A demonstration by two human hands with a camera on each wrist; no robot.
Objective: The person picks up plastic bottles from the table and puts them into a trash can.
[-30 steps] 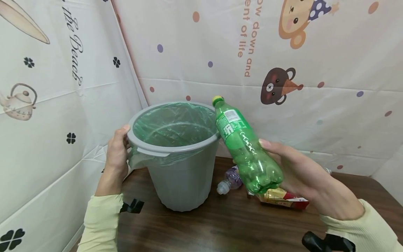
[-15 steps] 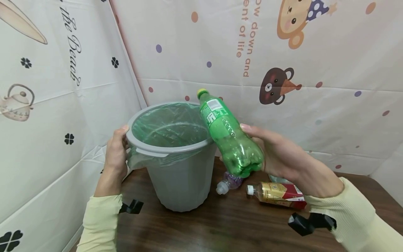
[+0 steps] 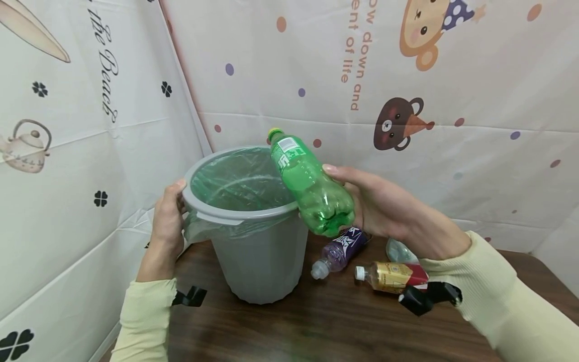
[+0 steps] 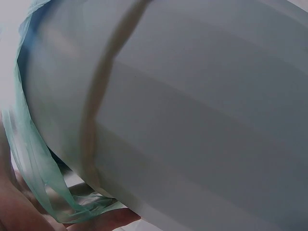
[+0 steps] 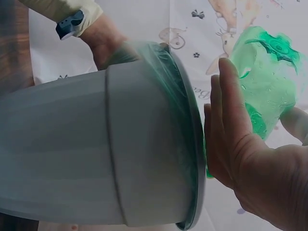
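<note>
One green bottle [image 3: 311, 188] in right grip [image 3: 380, 208], over bin [image 3: 262, 251] rim

Left hand [image 3: 166, 221] grips rim of grey bin [image 3: 262, 261], lined with green bag [image 3: 244, 181]; right hand [image 3: 384, 211] holds green bottle [image 3: 312, 186] tilted, cap end over bin opening. On wooden table [image 3: 316, 327] right of bin: purple bottle [image 3: 339, 251] and red-labelled bottle [image 3: 391, 276], both lying flat.
</note>
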